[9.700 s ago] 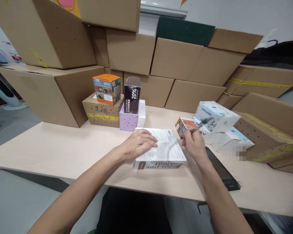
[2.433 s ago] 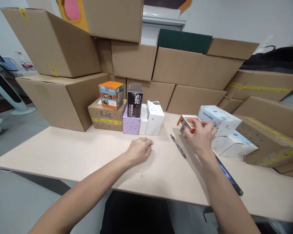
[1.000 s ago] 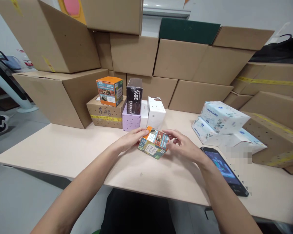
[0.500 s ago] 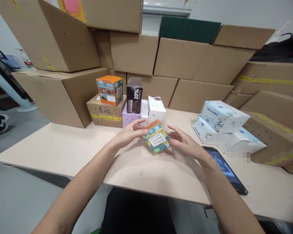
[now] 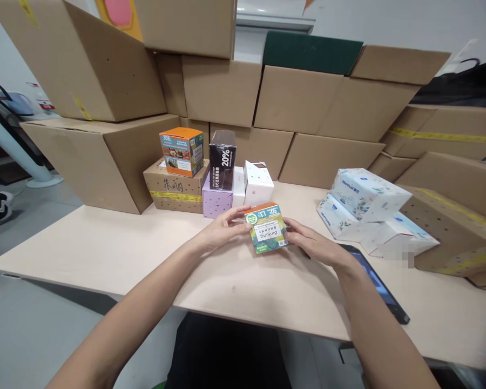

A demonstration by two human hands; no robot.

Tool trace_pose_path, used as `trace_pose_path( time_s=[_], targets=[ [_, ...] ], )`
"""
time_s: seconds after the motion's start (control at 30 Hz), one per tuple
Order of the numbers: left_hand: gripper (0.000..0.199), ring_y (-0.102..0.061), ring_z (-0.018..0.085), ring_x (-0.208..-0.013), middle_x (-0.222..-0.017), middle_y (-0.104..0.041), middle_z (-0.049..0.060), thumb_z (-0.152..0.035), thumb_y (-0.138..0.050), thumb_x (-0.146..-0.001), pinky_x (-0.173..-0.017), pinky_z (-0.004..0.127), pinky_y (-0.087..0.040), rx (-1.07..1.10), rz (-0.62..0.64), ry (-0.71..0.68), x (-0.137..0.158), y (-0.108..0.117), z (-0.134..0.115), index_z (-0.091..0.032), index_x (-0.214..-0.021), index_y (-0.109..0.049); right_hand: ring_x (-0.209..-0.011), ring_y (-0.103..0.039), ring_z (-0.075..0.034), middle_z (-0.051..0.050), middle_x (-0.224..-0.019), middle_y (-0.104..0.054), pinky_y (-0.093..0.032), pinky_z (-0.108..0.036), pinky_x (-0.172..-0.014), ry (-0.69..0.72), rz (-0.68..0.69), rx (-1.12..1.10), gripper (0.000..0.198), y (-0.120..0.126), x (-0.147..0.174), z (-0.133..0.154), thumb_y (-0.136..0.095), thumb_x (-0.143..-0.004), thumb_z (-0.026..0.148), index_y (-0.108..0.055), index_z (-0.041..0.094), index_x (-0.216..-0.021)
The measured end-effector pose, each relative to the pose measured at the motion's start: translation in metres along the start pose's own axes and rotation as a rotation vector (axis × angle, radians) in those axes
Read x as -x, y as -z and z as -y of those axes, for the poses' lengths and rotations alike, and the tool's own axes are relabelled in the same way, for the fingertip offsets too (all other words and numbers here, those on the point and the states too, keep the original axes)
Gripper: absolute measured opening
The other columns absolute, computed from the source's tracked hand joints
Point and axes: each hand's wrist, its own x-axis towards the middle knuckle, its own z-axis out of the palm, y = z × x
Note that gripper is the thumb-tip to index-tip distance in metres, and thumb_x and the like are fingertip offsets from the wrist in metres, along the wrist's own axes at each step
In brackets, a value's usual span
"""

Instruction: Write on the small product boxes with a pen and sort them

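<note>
Between my two hands is a small colourful carton with an orange top edge and a white "Binking" label, its lettering upside down to me. My left hand grips its left side, thumb on the front face and fingers at the upper edge. On the right side, my right hand closes on the carton, with some fingers hidden behind it. Behind the hands stand a white dotted box and a lilac box bearing a dark "20%" box.
A similar orange-topped box sits on a small taped cardboard box. At the right are stacked tissue packs and a tablet, partly under my right forearm. Large cardboard boxes wall the back of the table.
The carton has turned from a tilt to nearly level and shifted slightly right. Both hands have closed in on its sides.
</note>
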Motion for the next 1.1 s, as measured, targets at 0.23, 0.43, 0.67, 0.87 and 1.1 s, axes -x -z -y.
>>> trace_pose_path(
  time_s=[0.23, 0.43, 0.67, 0.87, 1.1],
  targets=[
    [0.053, -0.066, 0.02, -0.102, -0.115, -0.07, 0.012, -0.03, -0.079, -0.078, -0.095, 0.037, -0.05, 0.061, -0.141, 0.047, -0.002, -0.003, -0.003, -0.016, -0.126, -0.062, -0.111, -0.064, -0.024, -0.007, -0.135, -0.062, -0.057, -0.043, -0.091, -0.117, 0.1, -0.034, 0.051, -0.007, -0.003, -0.006, -0.05, -0.095, 0.045, -0.051, 0.031, -0.144],
    [0.03, -0.063, 0.013, -0.069, -0.099, -0.07, 0.008, -0.036, -0.067, -0.084, -0.061, 0.025, -0.053, -0.047, -0.198, 0.166, -0.002, -0.004, -0.011, -0.015, -0.105, -0.066, -0.099, -0.066, -0.02, -0.008, -0.122, -0.068, -0.058, -0.037, -0.085, -0.087, 0.176, -0.207, 0.059, -0.01, 0.0, -0.005, -0.061, -0.089, 0.051, -0.053, 0.027, -0.142],
    [0.043, -0.058, 0.011, -0.052, -0.087, -0.065, 0.006, -0.048, -0.06, -0.089, -0.049, 0.026, -0.053, -0.105, -0.215, 0.252, -0.002, -0.004, -0.007, -0.018, -0.119, -0.059, -0.084, -0.067, -0.02, -0.005, -0.095, -0.073, -0.057, -0.033, -0.076, -0.066, 0.191, -0.211, 0.066, -0.012, 0.001, -0.003, -0.071, -0.079, 0.054, -0.058, 0.023, -0.136],
    [0.075, -0.065, 0.016, -0.054, -0.09, -0.066, 0.005, -0.045, -0.054, -0.089, -0.057, 0.033, -0.057, -0.071, -0.13, 0.314, -0.001, -0.001, -0.009, -0.032, -0.155, -0.021, -0.083, -0.069, -0.019, -0.006, -0.093, -0.071, -0.055, -0.034, -0.082, -0.185, 0.094, -0.334, 0.051, -0.007, -0.001, -0.003, -0.059, -0.088, 0.061, -0.065, 0.02, -0.116],
    [0.105, -0.058, 0.011, -0.059, -0.075, -0.065, -0.002, -0.01, -0.067, -0.066, -0.058, 0.021, -0.046, -0.127, 0.149, 0.226, 0.007, -0.005, -0.01, -0.026, -0.158, -0.017, -0.062, -0.06, -0.012, -0.003, -0.078, -0.067, -0.05, -0.024, -0.061, -0.248, -0.165, -0.392, 0.045, -0.003, -0.006, -0.011, -0.064, -0.083, 0.064, -0.066, 0.019, -0.089]
  ],
)
